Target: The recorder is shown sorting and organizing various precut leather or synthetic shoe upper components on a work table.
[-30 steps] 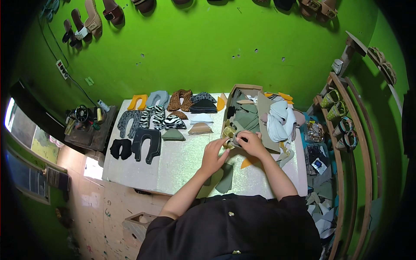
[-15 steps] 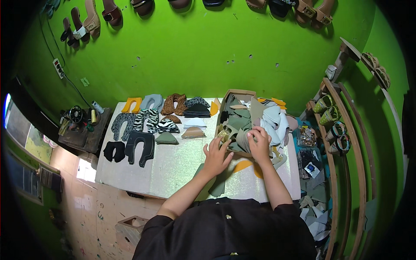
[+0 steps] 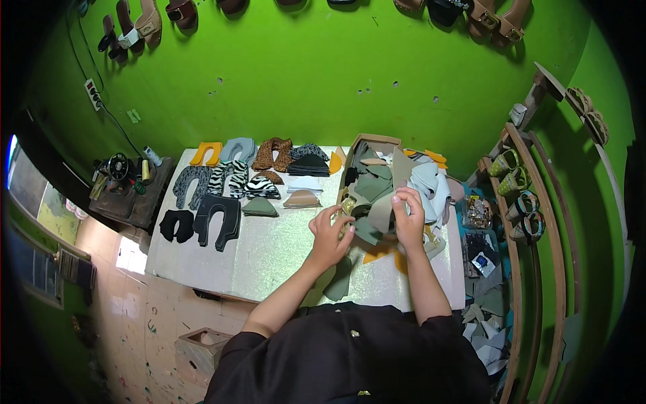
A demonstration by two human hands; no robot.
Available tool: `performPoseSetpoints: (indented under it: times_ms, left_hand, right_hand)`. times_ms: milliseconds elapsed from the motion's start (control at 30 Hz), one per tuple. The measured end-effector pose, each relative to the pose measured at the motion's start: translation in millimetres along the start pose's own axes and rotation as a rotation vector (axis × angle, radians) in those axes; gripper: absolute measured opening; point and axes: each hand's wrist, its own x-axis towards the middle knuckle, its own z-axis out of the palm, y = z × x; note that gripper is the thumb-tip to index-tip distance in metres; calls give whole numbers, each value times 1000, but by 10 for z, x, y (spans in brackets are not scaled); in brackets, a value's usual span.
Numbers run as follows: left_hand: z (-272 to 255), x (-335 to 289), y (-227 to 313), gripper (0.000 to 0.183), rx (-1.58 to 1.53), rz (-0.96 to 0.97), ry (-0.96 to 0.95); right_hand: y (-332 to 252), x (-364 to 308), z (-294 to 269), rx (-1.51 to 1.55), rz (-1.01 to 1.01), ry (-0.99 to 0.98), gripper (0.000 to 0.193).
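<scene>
My right hand (image 3: 410,223) pinches taupe piece (image 3: 381,215) at edge | looks light, bendy; edge grip best | left hand (image 3: 329,238) half-curled, hold unclear

Laid out along the back left of a pale, shiny worktop (image 3: 269,259): yellow horseshoe pieces (image 3: 209,147), grey-blue horseshoe pieces (image 3: 239,145), brown spotted pieces (image 3: 264,156) and a black stack (image 3: 308,165). Closer in, grey spotted pieces (image 3: 182,186), zebra-striped horseshoe pieces (image 3: 239,176) and a zebra-striped dome-shaped stack (image 3: 262,189). Nearer still, 2 black cut-out stacks (image 3: 219,204), side by side. Toward the middle, a green dome-shaped stack (image 3: 260,208), white pieces (image 3: 305,186) and a tan dome-shaped stack (image 3: 301,200). Farther right, an open cardboard box (image 3: 381,139), with pale grey-blue pieces (image 3: 425,180) heaped just beside. Near the front edge, dark green strips (image 3: 338,281).
</scene>
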Motion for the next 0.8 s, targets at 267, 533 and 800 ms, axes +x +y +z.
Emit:
performPoseSetpoints:
  times_ms: [267, 533, 800]
  left_hand:
    - [-508, 56, 122, 50, -1161, -347, -374]
    - [-971, -53, -102, 35, -880, -207, -453]
    - [-1214, -193, -296, 19, -720, -357, -285]
  right_hand:
    - [-329, -438, 332, -354, -238, -355, 18]
    - [-111, -659, 409, 161, 89, -435, 54]
    - [20, -916, 430, -131, -54, -374, 21]
